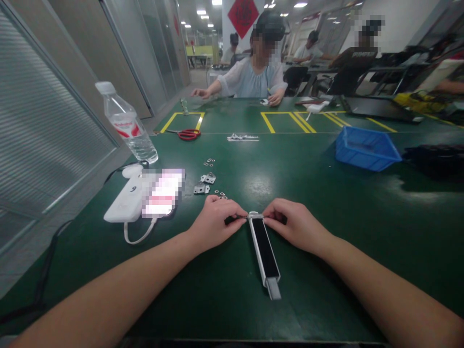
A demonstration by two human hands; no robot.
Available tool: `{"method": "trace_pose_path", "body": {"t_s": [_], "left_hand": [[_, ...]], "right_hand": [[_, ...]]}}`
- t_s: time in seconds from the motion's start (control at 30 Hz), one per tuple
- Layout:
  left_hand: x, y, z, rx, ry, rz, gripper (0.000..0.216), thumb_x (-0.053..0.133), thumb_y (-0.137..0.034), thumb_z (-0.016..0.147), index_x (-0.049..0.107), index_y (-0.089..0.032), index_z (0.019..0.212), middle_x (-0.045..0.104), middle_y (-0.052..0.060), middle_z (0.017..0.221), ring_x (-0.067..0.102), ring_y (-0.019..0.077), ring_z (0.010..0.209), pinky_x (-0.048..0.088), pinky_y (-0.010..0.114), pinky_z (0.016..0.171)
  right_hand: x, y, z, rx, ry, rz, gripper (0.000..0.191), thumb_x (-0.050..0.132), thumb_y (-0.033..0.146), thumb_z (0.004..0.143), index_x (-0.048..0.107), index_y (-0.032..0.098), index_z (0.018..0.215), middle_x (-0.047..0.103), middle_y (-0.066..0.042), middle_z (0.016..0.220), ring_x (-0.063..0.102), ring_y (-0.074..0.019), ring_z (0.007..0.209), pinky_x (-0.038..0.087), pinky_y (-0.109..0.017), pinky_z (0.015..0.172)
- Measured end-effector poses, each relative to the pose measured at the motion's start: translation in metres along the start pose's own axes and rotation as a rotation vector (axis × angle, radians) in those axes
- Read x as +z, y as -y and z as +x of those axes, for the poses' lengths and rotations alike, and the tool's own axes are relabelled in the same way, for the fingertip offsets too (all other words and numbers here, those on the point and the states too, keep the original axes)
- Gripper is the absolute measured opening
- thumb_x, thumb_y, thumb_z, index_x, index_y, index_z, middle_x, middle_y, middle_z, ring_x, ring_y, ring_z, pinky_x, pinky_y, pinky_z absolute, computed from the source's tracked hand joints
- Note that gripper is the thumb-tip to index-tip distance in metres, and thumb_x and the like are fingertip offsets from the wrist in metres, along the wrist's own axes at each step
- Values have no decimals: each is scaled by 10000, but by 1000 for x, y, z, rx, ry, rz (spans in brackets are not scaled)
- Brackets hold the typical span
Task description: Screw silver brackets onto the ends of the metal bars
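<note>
A long aluminium rail (264, 251) with a black inset strip lies on the green work mat (308, 285), pointing toward me. A small metal end piece (255, 215) sits at its far end. My left hand (213, 224) pinches that piece from the left, and my right hand (293, 227) pinches it from the right. The fingertips partly hide it, so its exact shape is hard to see. To the left of my hands lie small metal brackets (205, 183) and several small metal rings (219, 194).
A white power bank (125, 200) with a cable and a blurred phone (163, 193) lie to my left, behind them a plastic water bottle (126, 123). Red-handled scissors (188, 134) and a blue plastic crate (366, 149) sit farther along. A co-worker (253, 77) sits across the table.
</note>
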State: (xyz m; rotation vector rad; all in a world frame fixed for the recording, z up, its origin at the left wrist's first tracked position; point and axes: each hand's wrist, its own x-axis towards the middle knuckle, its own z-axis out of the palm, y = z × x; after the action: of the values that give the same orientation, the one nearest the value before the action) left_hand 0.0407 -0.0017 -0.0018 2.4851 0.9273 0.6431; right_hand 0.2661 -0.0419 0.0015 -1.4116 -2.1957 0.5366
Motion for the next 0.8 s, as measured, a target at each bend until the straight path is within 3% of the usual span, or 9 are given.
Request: {"method": "trace_pose_path", "body": {"t_s": [0.4, 0.8], "left_hand": [[1, 2, -2, 55, -39, -42, 112, 632, -198, 832, 649, -236, 935, 731, -66, 833, 653, 121, 715, 305, 339, 845], [0, 0, 0, -6, 51, -30, 183, 655, -167, 797, 621, -230, 966, 718, -63, 919, 652, 135, 797, 289, 344, 856]], "right_hand": [[1, 1, -1, -50, 36, 33, 54, 591, 151, 855, 614, 185, 820, 576, -9, 727, 541, -144, 663, 430, -268, 594], [0, 4, 0, -75, 75, 33, 61, 573, 138, 847, 600, 189, 865, 566, -6, 749, 533, -145, 690, 425, -267, 616]]}}
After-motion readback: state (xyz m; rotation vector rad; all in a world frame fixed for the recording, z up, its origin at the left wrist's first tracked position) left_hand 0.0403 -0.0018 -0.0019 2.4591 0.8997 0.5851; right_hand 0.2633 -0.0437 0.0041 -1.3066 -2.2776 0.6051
